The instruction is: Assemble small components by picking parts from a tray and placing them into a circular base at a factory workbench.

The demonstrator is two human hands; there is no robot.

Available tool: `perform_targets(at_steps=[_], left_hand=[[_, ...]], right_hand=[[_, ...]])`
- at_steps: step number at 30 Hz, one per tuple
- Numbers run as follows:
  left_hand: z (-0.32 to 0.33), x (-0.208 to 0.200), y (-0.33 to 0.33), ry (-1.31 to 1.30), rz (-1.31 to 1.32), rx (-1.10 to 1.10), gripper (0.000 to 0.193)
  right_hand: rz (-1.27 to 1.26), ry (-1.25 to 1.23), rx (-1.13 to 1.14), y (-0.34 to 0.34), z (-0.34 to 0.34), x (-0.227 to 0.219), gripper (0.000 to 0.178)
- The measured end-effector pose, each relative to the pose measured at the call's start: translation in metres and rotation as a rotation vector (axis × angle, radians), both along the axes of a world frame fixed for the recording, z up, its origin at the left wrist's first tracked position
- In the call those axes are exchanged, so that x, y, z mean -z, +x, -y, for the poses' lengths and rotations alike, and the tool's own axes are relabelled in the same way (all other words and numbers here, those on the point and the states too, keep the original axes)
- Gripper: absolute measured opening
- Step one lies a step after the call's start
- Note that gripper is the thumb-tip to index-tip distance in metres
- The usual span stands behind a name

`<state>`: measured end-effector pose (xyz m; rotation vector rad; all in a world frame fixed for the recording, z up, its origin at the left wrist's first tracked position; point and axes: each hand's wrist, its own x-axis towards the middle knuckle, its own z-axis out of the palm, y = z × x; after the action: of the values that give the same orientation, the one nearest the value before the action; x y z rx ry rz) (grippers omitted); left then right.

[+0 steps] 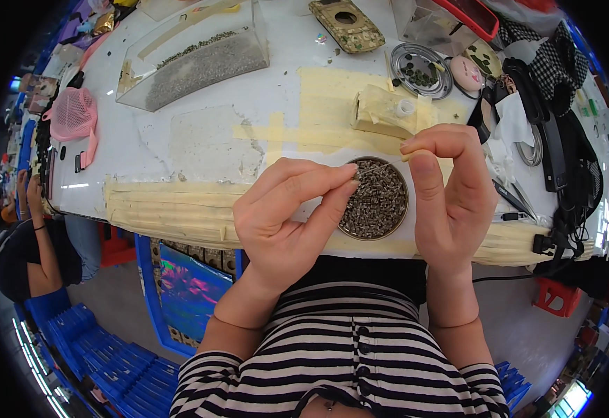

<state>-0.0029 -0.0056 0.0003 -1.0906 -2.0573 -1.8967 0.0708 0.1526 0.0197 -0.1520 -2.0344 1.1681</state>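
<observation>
Two pinch grips: left hand on something tiny, right hand on thin pin; round tin sits beneath, probably catching drops.

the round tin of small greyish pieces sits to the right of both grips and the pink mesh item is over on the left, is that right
Not quite: the round tin of small greyish pieces sits between the left grip and the right grip, as the head view shows. The pink mesh item is indeed over on the left.
</observation>
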Motion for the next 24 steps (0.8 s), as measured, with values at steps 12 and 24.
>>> perform_targets(at_steps=[12,24], left_hand=[[0.001,0.001,0.000,0.008,-0.002,-0.004,0.024],[0.000,0.004,0.001,0.095,0.044,0.006,0.023]], right_hand=[[-0.025,-0.038,0.027,0.002,-0.004,-0.001,0.008],[0.033,0.686,0.361,-0.012,-0.028,-0.016,0.009]])
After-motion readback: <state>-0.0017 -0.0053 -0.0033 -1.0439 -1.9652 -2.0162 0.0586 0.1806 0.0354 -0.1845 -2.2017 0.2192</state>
